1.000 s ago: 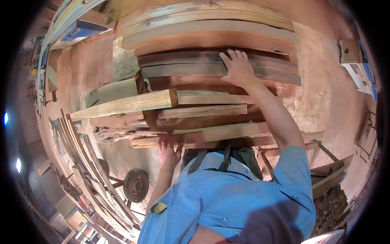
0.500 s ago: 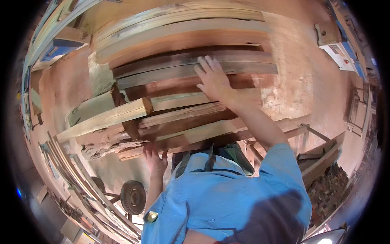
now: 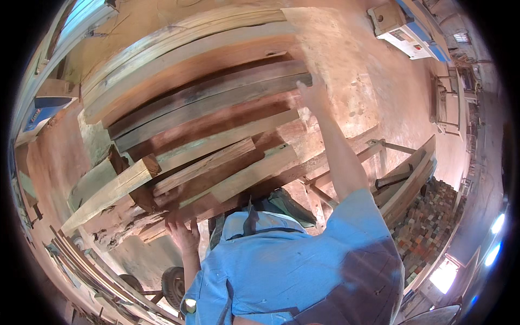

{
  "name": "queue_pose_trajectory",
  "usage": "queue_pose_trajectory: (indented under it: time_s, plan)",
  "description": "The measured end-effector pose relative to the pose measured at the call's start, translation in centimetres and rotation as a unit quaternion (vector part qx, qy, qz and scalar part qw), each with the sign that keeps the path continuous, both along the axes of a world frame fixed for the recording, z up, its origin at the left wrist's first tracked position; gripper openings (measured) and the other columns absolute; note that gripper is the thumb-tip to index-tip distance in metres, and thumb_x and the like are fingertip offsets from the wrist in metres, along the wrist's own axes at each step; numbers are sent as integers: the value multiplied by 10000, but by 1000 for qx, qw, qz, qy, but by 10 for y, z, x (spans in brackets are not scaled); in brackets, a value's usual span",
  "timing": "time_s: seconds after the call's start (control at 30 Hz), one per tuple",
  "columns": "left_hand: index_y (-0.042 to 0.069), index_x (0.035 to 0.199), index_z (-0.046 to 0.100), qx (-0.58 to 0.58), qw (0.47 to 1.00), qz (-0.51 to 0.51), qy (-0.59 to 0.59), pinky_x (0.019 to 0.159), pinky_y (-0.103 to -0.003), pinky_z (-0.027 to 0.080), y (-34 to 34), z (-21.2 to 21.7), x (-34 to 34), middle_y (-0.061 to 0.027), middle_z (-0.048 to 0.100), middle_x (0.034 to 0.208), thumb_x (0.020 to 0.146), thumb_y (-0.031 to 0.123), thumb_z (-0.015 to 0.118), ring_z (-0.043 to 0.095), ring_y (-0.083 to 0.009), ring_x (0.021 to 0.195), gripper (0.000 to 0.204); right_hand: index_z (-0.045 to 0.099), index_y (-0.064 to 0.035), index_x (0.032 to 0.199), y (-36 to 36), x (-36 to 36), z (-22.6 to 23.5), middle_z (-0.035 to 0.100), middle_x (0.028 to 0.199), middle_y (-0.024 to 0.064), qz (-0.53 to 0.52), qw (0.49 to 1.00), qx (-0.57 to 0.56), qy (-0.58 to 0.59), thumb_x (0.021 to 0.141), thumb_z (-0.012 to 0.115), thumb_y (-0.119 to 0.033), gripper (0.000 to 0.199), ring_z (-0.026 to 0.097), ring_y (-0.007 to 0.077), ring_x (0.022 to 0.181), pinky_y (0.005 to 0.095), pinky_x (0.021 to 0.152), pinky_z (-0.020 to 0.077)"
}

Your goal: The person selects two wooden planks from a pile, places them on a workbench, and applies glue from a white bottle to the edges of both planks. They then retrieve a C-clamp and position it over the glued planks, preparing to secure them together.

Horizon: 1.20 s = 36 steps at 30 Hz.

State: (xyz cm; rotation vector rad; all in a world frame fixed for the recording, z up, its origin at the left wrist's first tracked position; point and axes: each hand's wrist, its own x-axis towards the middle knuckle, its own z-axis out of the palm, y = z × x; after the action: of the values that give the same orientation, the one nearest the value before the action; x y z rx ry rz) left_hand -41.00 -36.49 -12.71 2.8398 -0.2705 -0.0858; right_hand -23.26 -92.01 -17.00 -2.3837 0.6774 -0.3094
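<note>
Dusty reddish-brown floor (image 3: 338,46), lit in patches, with timber laid over much of it; more wood and gear toward the rim of the view.

Right hand (image 3: 314,95): arm stretched well forward, hand at the right end of two dark grey beams (image 3: 216,100) lying side by side. Blurred; cannot tell whether it grips, touches or only hovers beside the end.

Left hand (image 3: 183,235): low, close to the body, fingers spread and pointing forward at the edge of the nearest board (image 3: 151,232). Fingertips indistinct; cannot tell if they grasp it.

Between the hands: a short plank (image 3: 206,165) and a pale board (image 3: 254,174), roughly parallel. Left of these, a squared light beam (image 3: 111,196) slants with its end grain showing, above a rough-edged slab (image 3: 116,221).

Beyond the grey pair: a thick brown beam (image 3: 200,67), then long pale boards (image 3: 179,40).

Farther out: lower left, a tyred wheel (image 3: 173,287) near a bundle of long strips (image 3: 89,271); right, a mass of small wooden blocks (image 3: 425,219); upper right, a white-and-blue box (image 3: 409,40).
</note>
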Motion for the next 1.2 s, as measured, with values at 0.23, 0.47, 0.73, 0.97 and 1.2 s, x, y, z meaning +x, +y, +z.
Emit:
queue_pose_trajectory:
  time_s: [0.23, 0.47, 0.73, 0.97, 1.2]
  plan:
    - [54, 1279, 513, 11, 1000, 0, 15, 1044, -525, 368, 5, 0, -4, -191, 500, 1281, 789, 234, 734, 436, -408, 1217, 568, 652, 41, 1099, -12, 8, -27, 676, 1034, 206, 3, 999, -4, -36, 853, 665, -210, 352, 637, 326, 993, 404, 888, 486]
    - [42, 1297, 497, 16, 999, 18, 44, 1063, -535, 343, 11, -2, -6, -200, 488, 1283, 794, 294, 725, 435, -415, 1217, 608, 581, 92, 1249, 13, 12, 4, 626, 1210, 243, 24, 997, 37, 55, 883, 653, -262, 514, 595, 330, 1141, 381, 989, 447]
    - [51, 1250, 511, 2, 1000, 14, 15, 1044, -533, 358, 3, 0, -2, -181, 494, 1261, 793, 272, 728, 446, -404, 1204, 552, 556, 59, 1288, 3, 0, 5, 570, 1294, 258, 81, 994, -48, 57, 873, 676, -266, 540, 532, 389, 1215, 416, 1038, 413]
    - [59, 1302, 502, 23, 999, 20, 22, 1052, -522, 364, 4, -5, -6, -164, 482, 1317, 797, 261, 735, 424, -399, 1243, 592, 580, 21, 1195, 90, -43, 47, 599, 1193, 215, 199, 968, -119, -93, 826, 730, -174, 443, 536, 413, 1133, 476, 974, 418]
    - [60, 1318, 505, 6, 999, 33, 32, 1063, -507, 368, 4, 0, -3, -165, 474, 1322, 815, 279, 729, 411, -400, 1253, 593, 570, 4, 1168, 198, -116, 75, 578, 1187, 179, 444, 894, 54, 26, 709, 797, -132, 530, 529, 397, 1119, 459, 976, 445]
